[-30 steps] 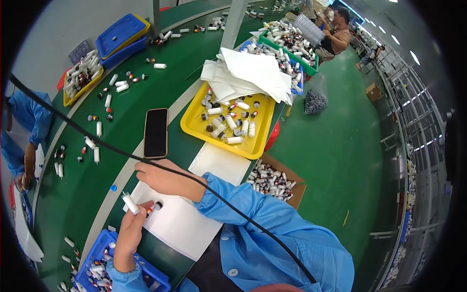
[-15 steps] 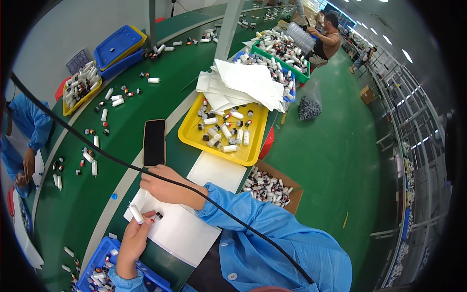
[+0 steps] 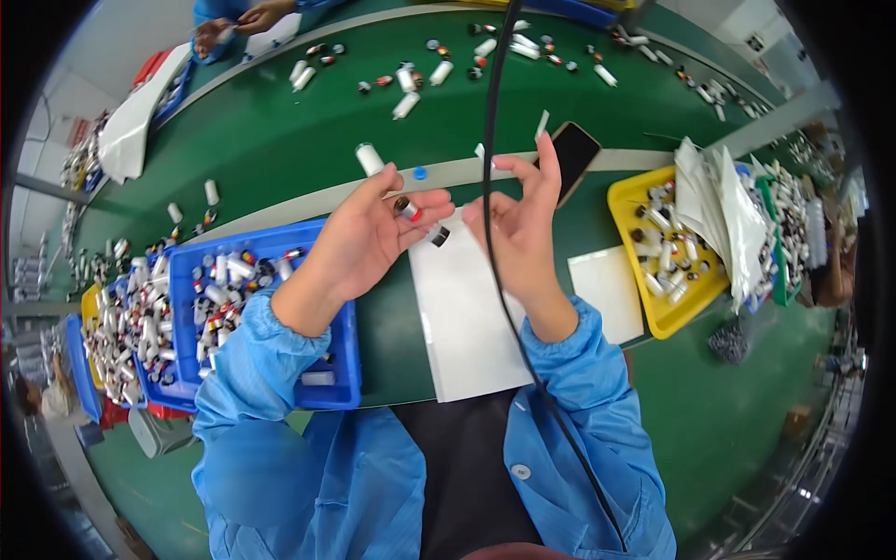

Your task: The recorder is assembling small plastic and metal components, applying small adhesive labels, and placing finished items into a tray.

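Observation:
My left hand [image 3: 359, 229] is turned palm up, left of the white paper sheet [image 3: 471, 327]. A white cylinder [image 3: 370, 159] sticks out past its thumb. A small black-capped part with a red ring [image 3: 408, 208] lies against its fingers, and another dark-ended small part [image 3: 438, 235] shows just below the fingertips. My right hand [image 3: 523, 229] is raised over the far end of the sheet, index finger extended and fingers apart. One thin white strip [image 3: 542, 124] is at its index fingertip; a smaller white piece [image 3: 480, 151] shows near another fingertip.
A black cable [image 3: 493, 168] hangs across the view, before my right hand. Blue bins [image 3: 350, 373] of parts stand left; a yellow tray [image 3: 665, 322] is right. Beyond my hands lie a phone [image 3: 574, 154], blue cap [image 3: 420, 173] and scattered parts. A co-worker's hands [image 3: 266, 17] show far left.
The view has swung, showing more of the left bins. My right hand has gone from curled to raised with fingers spread. My left hand has turned palm up, still with the white cylinder.

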Demonstrator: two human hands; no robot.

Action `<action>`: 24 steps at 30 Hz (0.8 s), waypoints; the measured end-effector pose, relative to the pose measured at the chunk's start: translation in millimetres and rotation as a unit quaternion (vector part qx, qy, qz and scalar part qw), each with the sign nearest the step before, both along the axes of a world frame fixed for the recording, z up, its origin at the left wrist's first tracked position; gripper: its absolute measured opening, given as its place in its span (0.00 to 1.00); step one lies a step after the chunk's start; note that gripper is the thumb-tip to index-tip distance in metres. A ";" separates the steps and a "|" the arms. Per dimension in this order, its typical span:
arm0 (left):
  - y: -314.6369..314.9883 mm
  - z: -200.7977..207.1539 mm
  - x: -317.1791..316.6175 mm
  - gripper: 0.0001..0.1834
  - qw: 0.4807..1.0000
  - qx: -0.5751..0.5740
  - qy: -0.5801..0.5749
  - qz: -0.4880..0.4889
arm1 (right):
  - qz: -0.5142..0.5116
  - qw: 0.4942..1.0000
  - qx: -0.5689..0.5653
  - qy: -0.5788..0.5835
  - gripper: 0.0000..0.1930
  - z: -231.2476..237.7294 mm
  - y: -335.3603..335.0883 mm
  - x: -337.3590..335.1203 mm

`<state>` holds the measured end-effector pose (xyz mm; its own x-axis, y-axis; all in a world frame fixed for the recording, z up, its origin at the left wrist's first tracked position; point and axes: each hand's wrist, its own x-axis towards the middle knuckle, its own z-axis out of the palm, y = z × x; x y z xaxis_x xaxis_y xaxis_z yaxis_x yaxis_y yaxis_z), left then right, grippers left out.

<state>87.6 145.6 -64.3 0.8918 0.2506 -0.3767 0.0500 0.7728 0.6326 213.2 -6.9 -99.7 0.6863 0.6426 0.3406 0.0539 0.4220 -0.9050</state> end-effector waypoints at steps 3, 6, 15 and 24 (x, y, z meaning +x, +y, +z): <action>-0.5 -6.5 -3.0 0.17 0.997 -0.044 -0.010 0.067 | -0.039 0.982 -0.029 -0.180 0.56 -18.1 5.7 -25.7; -1.3 -25.7 -13.1 0.22 0.991 -0.099 -0.086 0.033 | -0.067 0.942 -0.080 -0.317 0.52 -36.8 8.9 -31.4; 0.4 -26.5 -12.7 0.26 0.984 0.171 -0.049 -0.016 | 0.033 0.999 -0.013 -0.019 0.50 -25.4 5.1 -26.3; -0.1 -33.2 -11.6 0.24 0.968 0.245 -0.043 0.029 | 0.019 0.997 -0.023 -0.072 0.47 -39.3 8.4 -30.3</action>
